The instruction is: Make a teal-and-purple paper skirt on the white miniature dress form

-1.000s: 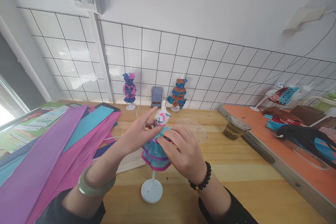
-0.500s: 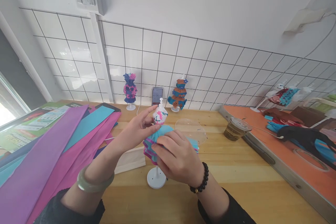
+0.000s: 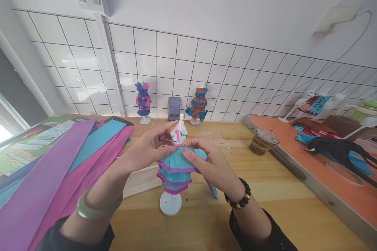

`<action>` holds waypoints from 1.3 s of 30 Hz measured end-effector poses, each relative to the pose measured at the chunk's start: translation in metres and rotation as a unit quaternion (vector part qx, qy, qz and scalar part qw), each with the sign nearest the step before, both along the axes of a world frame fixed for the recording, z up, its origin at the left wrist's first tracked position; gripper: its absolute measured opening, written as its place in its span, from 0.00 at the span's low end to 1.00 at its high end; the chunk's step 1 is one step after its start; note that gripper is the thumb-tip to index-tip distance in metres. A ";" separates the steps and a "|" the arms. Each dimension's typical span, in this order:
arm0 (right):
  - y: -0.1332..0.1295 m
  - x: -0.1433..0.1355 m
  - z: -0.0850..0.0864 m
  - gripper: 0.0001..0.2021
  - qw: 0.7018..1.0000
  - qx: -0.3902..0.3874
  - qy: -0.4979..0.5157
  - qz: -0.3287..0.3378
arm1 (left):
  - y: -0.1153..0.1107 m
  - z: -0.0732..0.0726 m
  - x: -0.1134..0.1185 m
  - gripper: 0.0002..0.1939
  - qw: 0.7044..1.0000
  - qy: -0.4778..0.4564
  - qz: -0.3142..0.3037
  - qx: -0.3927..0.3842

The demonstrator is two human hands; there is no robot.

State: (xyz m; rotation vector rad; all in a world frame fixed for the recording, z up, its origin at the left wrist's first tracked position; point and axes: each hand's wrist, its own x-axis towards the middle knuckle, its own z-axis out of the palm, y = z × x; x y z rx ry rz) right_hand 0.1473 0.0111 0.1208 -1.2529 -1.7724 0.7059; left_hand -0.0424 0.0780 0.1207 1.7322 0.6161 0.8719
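A small white dress-form mannequin point(image 3: 178, 135) with pink and teal marks on its upper part stands on a round white base point(image 3: 171, 204). Around its lower body hangs a tiered light-blue paper skirt point(image 3: 173, 162) edged in purple. My left hand point(image 3: 149, 143) is closed round the mannequin's left side, its thumb against the top of the skirt. On the other side, my right hand point(image 3: 210, 160) pinches the blue paper at the waist between thumb and fingers. A loose purple-edged end of the strip point(image 3: 212, 189) dangles below my right hand.
Purple, blue and pink paper sheets point(image 3: 67, 160) lie at the left. Two dressed mannequins point(image 3: 143, 102) and a phone point(image 3: 174, 109) stand by the tiled wall. A lidded cup point(image 3: 263, 142) is at the right, beside an orange surface point(image 3: 332, 168) holding fabric scraps and more forms.
My right hand has moved up and right to the waist, uncovering the skirt tiers, and its thumb now shows on the blue paper. My left hand stays at the mannequin. The view has shifted slightly.
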 end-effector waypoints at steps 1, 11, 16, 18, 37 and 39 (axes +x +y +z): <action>0.000 -0.001 0.000 0.11 1.000 -0.001 0.006 0.002 | -0.001 0.001 0.000 0.33 1.000 0.001 -0.006 0.008; 0.001 -0.008 -0.004 0.07 0.999 0.020 0.013 -0.044 | -0.005 -0.002 0.001 0.38 0.990 0.052 0.035 0.123; 0.001 -0.010 -0.006 0.07 0.997 0.014 0.047 -0.063 | -0.013 0.001 0.004 0.37 0.976 0.092 0.061 0.185; 0.002 -0.010 -0.006 0.07 0.996 -0.004 0.060 -0.070 | -0.015 0.001 0.005 0.39 0.975 0.102 0.060 0.189; -0.003 -0.001 0.005 0.06 0.999 0.009 0.030 -0.025 | -0.006 -0.004 0.009 0.37 0.997 0.012 0.031 0.068; -0.004 0.001 0.008 0.07 0.999 -0.003 0.044 0.012 | -0.008 -0.002 0.010 0.35 0.997 0.013 0.030 0.065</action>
